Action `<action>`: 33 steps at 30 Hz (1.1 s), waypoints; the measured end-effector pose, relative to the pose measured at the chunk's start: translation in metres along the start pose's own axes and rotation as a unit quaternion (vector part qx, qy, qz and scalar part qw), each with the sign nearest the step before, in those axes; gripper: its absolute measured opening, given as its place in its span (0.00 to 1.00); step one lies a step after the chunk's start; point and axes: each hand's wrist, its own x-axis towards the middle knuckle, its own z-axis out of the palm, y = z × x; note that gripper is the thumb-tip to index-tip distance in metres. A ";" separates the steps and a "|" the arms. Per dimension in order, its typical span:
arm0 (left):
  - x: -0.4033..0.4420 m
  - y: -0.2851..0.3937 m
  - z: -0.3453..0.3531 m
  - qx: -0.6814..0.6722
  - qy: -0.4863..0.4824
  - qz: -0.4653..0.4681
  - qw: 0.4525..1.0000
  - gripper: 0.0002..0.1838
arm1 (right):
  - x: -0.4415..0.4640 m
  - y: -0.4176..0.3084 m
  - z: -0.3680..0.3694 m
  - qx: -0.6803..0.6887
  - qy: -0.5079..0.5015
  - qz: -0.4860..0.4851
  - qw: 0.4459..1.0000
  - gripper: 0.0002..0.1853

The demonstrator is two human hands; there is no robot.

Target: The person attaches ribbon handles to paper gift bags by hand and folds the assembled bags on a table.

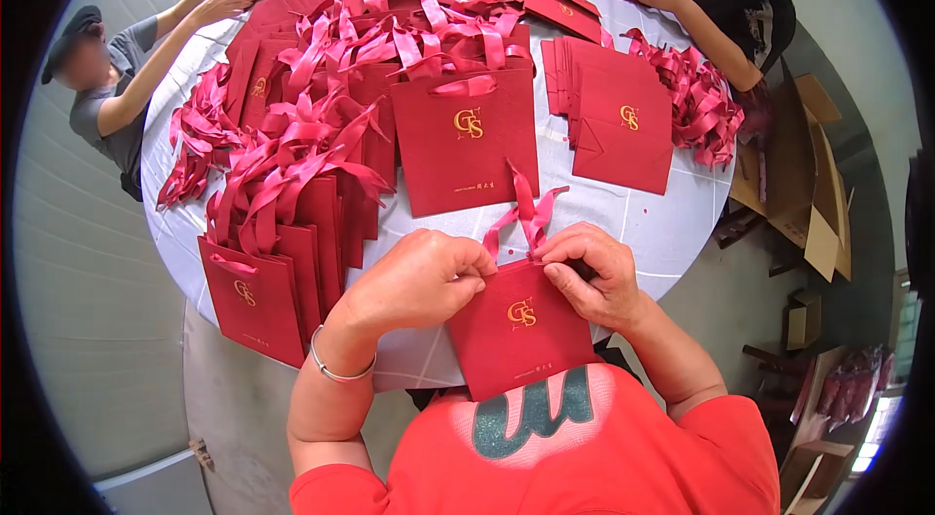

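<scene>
- Gripping, head view: the left hand (424, 276) has its fingers drawn together in a narrow pinch at the upper left corner of the held red bag (502, 349).
- Right hand (596, 271), same view: thumb and forefinger close on the top rim beside the base of the pink ribbon (527, 211); whether the ribbon is also caught cannot be told.
- Bag position: between and below both hands, in front of the torso, gold logo facing up, bottom edge over the red shirt (584, 457).
- Bag orientation: tilted, long axis running from the rim back toward the torso, slightly skewed.
- Governing relation: the ribbon rises from the rim, away from the body, between the two sets of fingertips; the right fingertips are nearer its base.
- Surroundings: a larger red bag (466, 159) lies beyond the ribbon on the white tablecloth (638, 237).
</scene>
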 end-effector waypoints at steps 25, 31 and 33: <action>0.004 -0.007 0.011 0.059 0.037 0.021 0.997 0.08 | 0.003 -0.015 0.004 -0.002 0.003 -0.026 1.000 0.06; 0.004 -0.005 0.013 0.053 0.057 0.007 0.997 0.08 | 0.007 -0.016 -0.001 -0.052 0.022 -0.031 0.998 0.08; 0.004 -0.004 0.014 0.053 0.065 0.006 0.996 0.08 | 0.004 -0.024 -0.002 -0.021 -0.020 -0.015 0.999 0.08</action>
